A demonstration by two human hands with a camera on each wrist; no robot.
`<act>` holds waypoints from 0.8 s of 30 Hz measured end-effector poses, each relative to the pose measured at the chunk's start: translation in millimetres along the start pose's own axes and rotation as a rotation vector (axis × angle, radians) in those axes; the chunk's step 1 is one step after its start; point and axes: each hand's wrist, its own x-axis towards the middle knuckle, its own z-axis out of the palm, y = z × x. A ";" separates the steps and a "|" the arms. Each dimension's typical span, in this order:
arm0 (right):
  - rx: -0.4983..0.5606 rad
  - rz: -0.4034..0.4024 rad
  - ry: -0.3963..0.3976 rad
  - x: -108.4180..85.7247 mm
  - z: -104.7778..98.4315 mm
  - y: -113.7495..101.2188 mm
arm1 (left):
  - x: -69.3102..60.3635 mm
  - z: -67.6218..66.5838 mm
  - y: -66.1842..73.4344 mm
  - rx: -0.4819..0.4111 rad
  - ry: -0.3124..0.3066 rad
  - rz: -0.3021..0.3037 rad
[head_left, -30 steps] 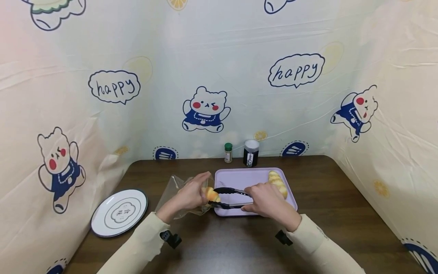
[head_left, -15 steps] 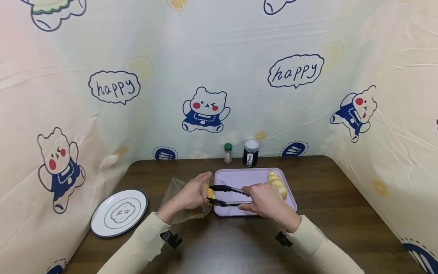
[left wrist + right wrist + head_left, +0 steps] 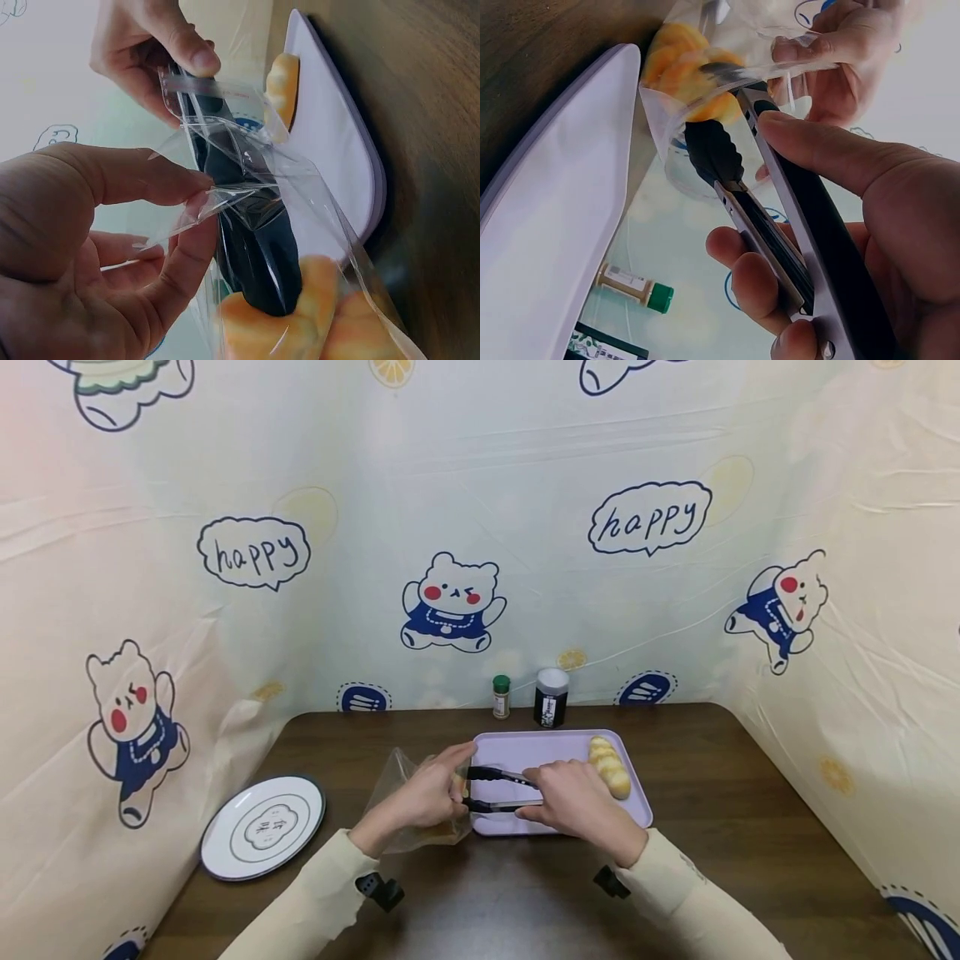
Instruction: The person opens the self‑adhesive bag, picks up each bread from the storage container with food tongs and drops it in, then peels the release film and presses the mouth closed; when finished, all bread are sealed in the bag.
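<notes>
Bread [image 3: 259, 334] in clear bag [image 3: 423, 837], just beside left hand [image 3: 423, 797] pinching the bag, right hand [image 3: 573, 797] holding tongs [image 3: 817, 217]

green-capped bottle [image 3: 501, 700] near dark jar [image 3: 551, 700]

A hand could pass over the brown wooden table [image 3: 720, 793] right of the lavender rectangular tray [image 3: 532, 745], or low between the two cream sleeves [image 3: 311, 889]. The black-and-silver tongs [image 3: 510, 807], reaching into the transparent plastic bag [image 3: 427, 839], bar the tray's left half; beyond its far edge stand a small green-capped shaker [image 3: 501, 699] and a pale-lidded black jar [image 3: 551, 702].
</notes>
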 end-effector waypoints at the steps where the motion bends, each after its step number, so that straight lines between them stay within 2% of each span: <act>1: -0.004 -0.003 0.002 0.5 -0.2 -0.5 | -0.2 0.1 0.5 0.000 -0.001 0.002; 8: -0.026 -0.001 0.011 3.9 -0.7 -2.6 | -1.0 -0.5 2.7 0.029 0.010 0.036; 12: -0.034 0.006 0.007 4.9 -0.7 -3.5 | -1.5 -2.2 2.3 0.023 0.004 0.029; 18: -0.028 0.003 0.028 3.4 1.8 -2.7 | 0.7 -6.1 -4.4 0.006 0.045 0.012; 24: -0.011 0.007 0.046 1.6 6.3 -1.5 | 1.6 -9.1 -9.2 0.040 0.086 0.046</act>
